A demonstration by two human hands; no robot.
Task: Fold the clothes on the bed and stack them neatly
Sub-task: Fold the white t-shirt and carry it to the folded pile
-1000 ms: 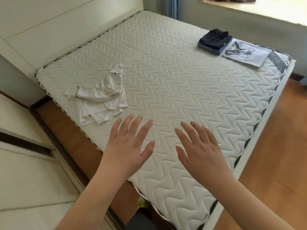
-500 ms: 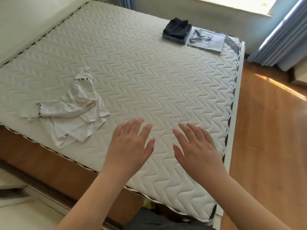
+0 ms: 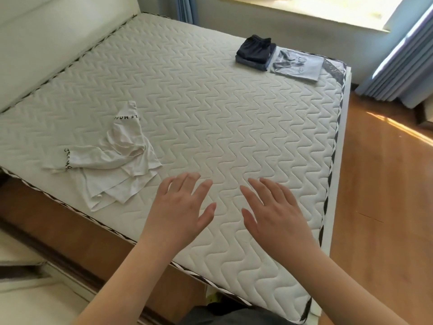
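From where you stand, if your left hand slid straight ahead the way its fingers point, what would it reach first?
Probably nothing but bare quilted mattress. The left hand points up the bed, right of the crumpled white T-shirt and left of the folded dark clothes. Depth is hard to judge, though.

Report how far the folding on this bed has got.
Done: a folded dark garment sits on a small pile at the mattress's far corner, with a folded light blue shirt beside it. In hand: nothing; the left hand and right hand are open over the mattress. Left: the crumpled white garment, still unfolded.
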